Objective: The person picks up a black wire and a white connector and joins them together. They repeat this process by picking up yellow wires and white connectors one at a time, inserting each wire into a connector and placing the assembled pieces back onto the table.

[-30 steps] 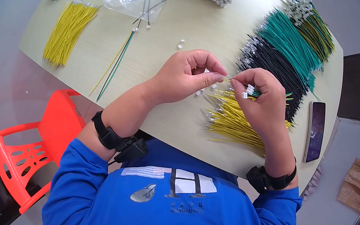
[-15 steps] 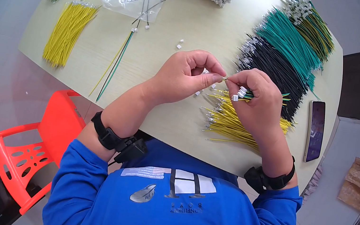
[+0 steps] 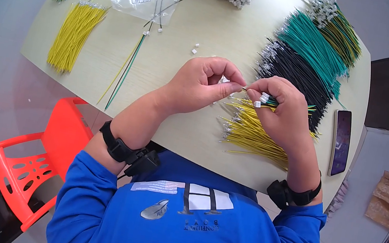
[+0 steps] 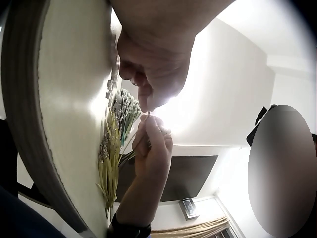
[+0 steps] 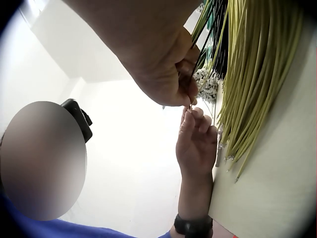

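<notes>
The piece (image 3: 244, 88) in the left hand (image 3: 203, 84) is too small to identify.

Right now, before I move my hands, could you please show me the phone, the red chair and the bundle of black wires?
Phone (image 3: 340, 143): head view, on its screen.
Red chair (image 3: 67, 131): head view, on its backrest.
Bundle of black wires (image 3: 300, 75): head view, near its middle.

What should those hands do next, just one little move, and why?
I'd probably have the right hand push the thin wire gently toward the left hand: their fingertips nearly meet around it, and the white connectors in the right hand carry wires. Whether the left fingertips hide another connector, I can't tell.
</notes>
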### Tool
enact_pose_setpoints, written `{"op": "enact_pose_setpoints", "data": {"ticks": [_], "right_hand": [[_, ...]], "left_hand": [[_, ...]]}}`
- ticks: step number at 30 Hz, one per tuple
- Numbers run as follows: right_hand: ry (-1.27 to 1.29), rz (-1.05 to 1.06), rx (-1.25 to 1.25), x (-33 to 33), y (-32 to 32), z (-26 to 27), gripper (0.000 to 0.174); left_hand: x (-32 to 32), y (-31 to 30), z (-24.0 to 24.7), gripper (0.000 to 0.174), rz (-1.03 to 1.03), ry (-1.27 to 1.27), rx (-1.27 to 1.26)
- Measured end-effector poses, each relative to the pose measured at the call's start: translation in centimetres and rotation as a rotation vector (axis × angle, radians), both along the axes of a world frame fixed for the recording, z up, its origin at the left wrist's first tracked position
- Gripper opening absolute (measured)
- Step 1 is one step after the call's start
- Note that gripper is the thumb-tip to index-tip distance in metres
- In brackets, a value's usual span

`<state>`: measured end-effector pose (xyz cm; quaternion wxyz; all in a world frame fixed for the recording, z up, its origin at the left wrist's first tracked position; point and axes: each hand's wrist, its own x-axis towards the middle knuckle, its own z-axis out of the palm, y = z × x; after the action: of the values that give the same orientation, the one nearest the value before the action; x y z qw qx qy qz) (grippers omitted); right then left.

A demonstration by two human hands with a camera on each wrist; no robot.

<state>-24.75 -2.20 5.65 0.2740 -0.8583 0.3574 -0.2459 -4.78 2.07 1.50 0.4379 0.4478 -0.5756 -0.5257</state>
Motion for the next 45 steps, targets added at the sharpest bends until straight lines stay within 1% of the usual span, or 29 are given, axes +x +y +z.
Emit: {"op": "enact_pose_setpoints", "data": {"ticks": [3,6,10,15,18,22,27,30,35,38,42,45], "right_hand": [[0.032,0.005,0.038,-0.2,-0.1,0.2,0.019],[0.007,0.014,0.077,0.0,0.1,0.1,0.008],[0.007,0.064,0.092,-0.1,0.1,0.3,0.009],[-0.050,0.034,0.035,0.1,0.3,-0.1,0.008],[-0.033,0.032,0.075,0.2,0.4,0.0,0.007],[-0.048,0.038,0.081,0.2,0.3,-0.4,0.008],[-0.083,0.034,0.108,0.3,0.2,-1.0,0.009],[-0.090,0.048,0.030,0.6,0.3,-1.1,0.011],[-0.113,0.045,-0.010,0.8,0.6,-1.4,0.014],[-0.105,0.045,-0.024,0.8,0.7,-1.4,0.015],[-0.136,0.059,-0.068,0.9,0.6,-1.7,0.015],[-0.135,0.065,-0.056,0.9,0.6,-1.4,0.012]], "left_hand": [[0.0,0.0,-0.3,0.007,-0.016,0.035,0.013],[-0.1,-0.1,-0.7,0.009,-0.018,0.090,-0.046],[0.0,-0.1,-0.8,0.010,-0.035,0.106,-0.026],[-0.3,0.0,-0.6,0.010,0.029,0.146,-0.023],[-0.2,0.0,-0.5,0.010,0.032,0.066,-0.004],[-0.2,0.1,-0.6,0.008,0.031,0.043,-0.012],[-0.5,0.1,-0.7,0.006,0.035,0.092,-0.060],[-0.7,0.1,-0.7,0.005,0.062,0.128,-0.070],[-0.7,0.2,-0.5,0.004,0.056,0.157,-0.048],[-0.4,0.2,-0.6,0.006,0.000,0.124,-0.030],[-0.4,0.2,-0.9,0.005,-0.013,0.167,-0.040],[-0.4,0.2,-0.8,0.006,0.005,0.200,-0.031]]}}
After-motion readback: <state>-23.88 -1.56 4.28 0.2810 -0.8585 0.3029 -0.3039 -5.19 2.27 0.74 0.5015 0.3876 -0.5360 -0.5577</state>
